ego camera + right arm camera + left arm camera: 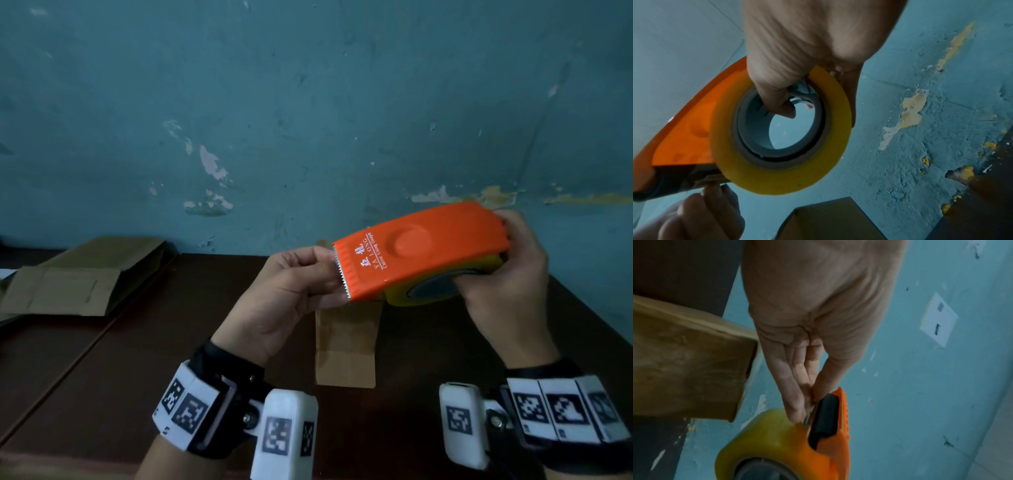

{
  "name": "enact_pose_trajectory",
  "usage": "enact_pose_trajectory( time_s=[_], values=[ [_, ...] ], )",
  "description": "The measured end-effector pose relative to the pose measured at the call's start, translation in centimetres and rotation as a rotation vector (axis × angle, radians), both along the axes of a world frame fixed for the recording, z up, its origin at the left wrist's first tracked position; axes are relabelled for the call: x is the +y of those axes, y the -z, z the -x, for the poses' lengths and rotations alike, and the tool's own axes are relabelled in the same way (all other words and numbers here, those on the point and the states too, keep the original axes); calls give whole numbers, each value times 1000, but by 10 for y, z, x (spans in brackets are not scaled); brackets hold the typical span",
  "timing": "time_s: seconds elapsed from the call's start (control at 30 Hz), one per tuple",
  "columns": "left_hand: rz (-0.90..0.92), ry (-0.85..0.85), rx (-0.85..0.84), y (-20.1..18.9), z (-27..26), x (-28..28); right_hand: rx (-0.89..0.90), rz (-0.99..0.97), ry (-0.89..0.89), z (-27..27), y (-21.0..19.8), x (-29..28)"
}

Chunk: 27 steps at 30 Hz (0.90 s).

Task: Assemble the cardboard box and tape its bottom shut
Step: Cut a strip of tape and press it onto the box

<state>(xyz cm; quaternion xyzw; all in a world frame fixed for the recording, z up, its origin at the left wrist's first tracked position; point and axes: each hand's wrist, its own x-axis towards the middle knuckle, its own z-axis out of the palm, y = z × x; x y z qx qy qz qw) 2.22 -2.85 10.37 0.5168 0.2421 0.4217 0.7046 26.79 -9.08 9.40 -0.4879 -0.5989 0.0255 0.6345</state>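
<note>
My right hand [507, 270] grips an orange tape dispenser [421, 253] in the air above the table. Its thumb is hooked inside the grey core [756, 129] of the yellowish tape roll [781, 177], with the fingers around the roll's far side. The left hand [322, 274] pinches the tape end at the dispenser's front, just under the serrated blade [340, 274] and beside the black roller [824, 417]. A small brown cardboard box [346, 346] sits on the table directly below the dispenser; neither hand touches it.
Flattened cardboard cartons [78, 277] lie at the table's far left. The dark wooden table [171, 342] butts against a peeling blue wall [308, 120]. A seam runs diagonally across the tabletop on the left.
</note>
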Motion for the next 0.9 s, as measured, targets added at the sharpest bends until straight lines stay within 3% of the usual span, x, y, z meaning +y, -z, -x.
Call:
enact_pose_trajectory(
  time_s=[0.73, 0.9],
  values=[
    [-56, -125, 44, 9, -3, 6, -136, -47, 21, 3, 3, 3],
    [-83, -146, 20, 8, -2, 6, -122, -18, -53, 6, 1, 4]
  ],
)
